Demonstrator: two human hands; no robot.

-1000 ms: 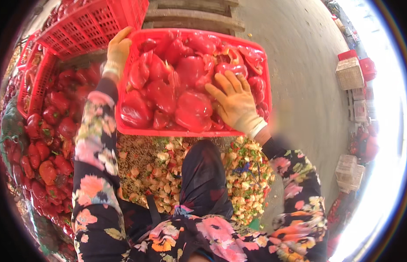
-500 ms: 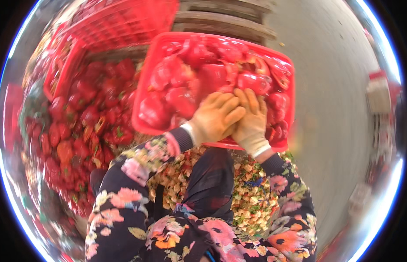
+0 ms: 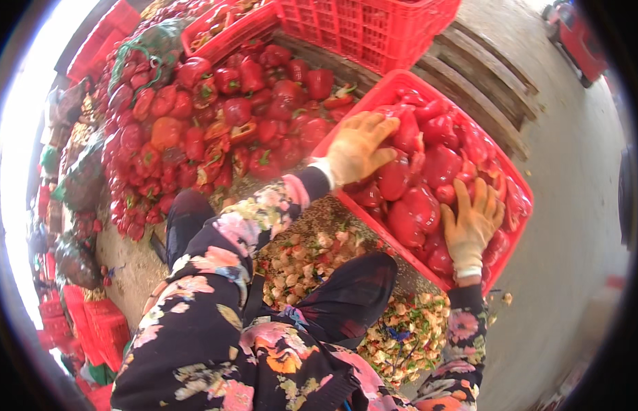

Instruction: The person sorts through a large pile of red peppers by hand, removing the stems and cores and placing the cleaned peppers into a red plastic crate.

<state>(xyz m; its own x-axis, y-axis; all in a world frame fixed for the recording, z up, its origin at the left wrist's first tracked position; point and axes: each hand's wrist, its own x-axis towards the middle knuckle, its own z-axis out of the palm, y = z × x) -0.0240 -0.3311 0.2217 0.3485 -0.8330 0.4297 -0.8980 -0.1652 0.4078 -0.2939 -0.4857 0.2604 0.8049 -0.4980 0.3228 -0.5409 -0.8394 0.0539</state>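
Note:
Both my hands wear orange-and-white work gloves and lie over a red plastic crate (image 3: 384,234) heaped with cut, glossy red bell peppers (image 3: 441,165). At the crate's left side, my left hand (image 3: 360,147) rests on the peppers near the rim, its fingers extended and thumb apart. Toward the near right side, my right hand (image 3: 473,222) presses flat on the peppers with its fingers spread. Neither hand grips a pepper.
A large pile of whole and broken red peppers (image 3: 195,137) covers the ground at left. Beyond stands another red crate (image 3: 367,31) beside wooden pallet slats (image 3: 476,75). Pepper cores and trimmings (image 3: 408,335) lie around my legs. Green mesh bags (image 3: 82,178) sit far left.
My hands, together at the crate's near edge before, have parted to its left side and near right side. The view has turned, so the crate appears tilted and farther right.

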